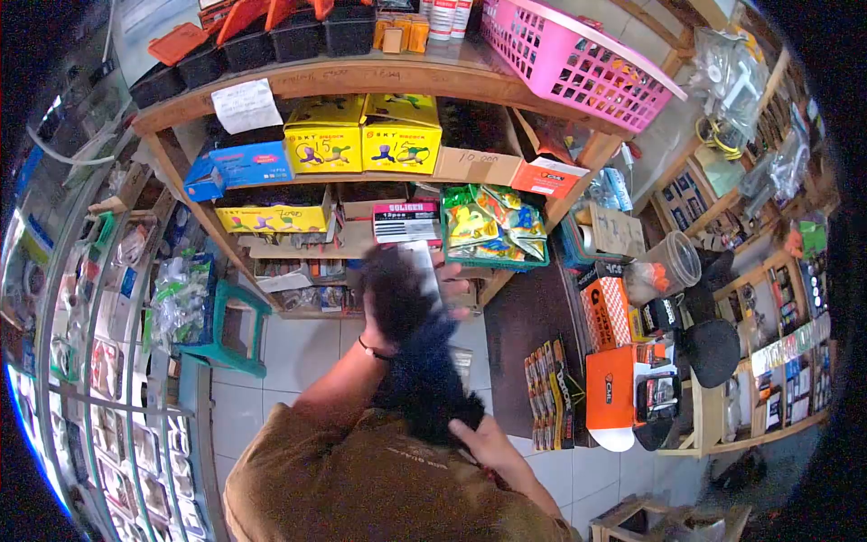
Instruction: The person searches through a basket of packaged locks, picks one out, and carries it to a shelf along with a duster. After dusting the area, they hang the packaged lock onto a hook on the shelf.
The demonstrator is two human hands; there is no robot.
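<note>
In the middle of the head view, a dark, fluffy duster, smeared by motion, runs slantwise in front of my body. My right hand is closed around its lower end. Its upper part covers much of my left hand, which wears a dark wristband. Behind the duster, a pale, flat, box-like item rests in my left hand, whose fingers curl past its right edge. What this item is, I cannot make out.
Ahead stands a wooden shelf with yellow boxes and green-yellow packets. A pink basket sits on top. To the left are a green stool and a glass display case; orange boxes are on the right.
</note>
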